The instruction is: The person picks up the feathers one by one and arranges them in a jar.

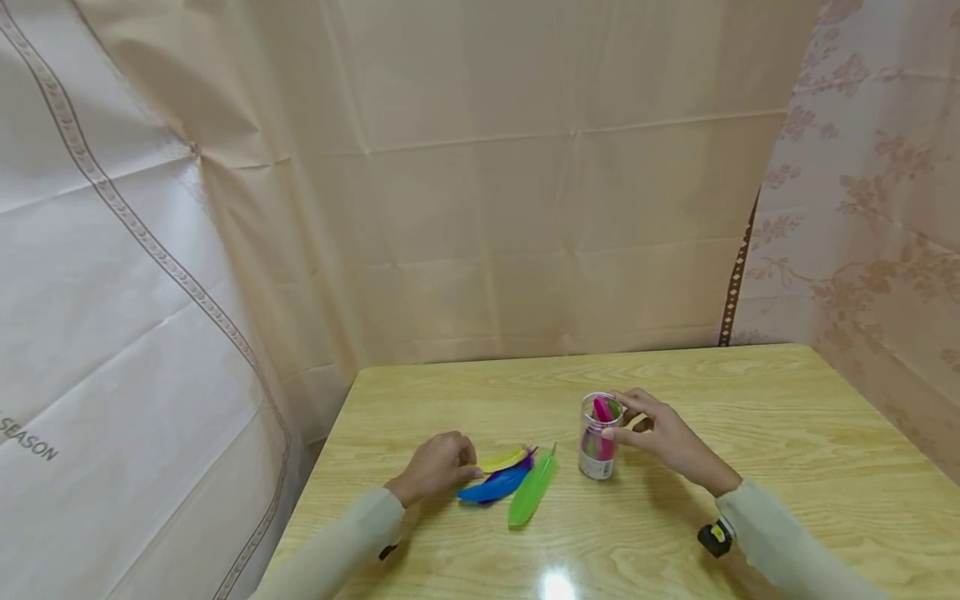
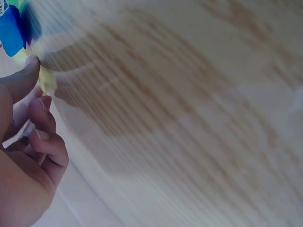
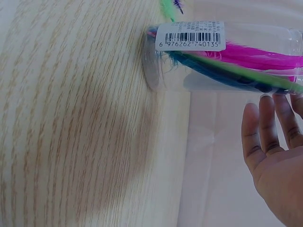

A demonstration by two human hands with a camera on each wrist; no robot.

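A clear jar (image 1: pixel 597 462) stands upright on the table, with pink, green and dark blue feathers inside and a white barcode label (image 3: pixel 190 36) low on its side. My right hand (image 1: pixel 663 433) holds it near the rim from the right, thumb in front and fingers behind. Left of the jar lie a green feather (image 1: pixel 532 490), a blue feather (image 1: pixel 497 483) over a purple one, and a yellow feather (image 1: pixel 502 461). My left hand (image 1: pixel 438 467) pinches the yellow feather's left end between thumb and fingers, as the left wrist view shows.
The wood-grain table (image 1: pixel 450 392) runs back to a hanging beige cloth (image 1: pixel 525 250). Pale patterned cloths hang at left and right. A bright light reflection shows at the table's front.
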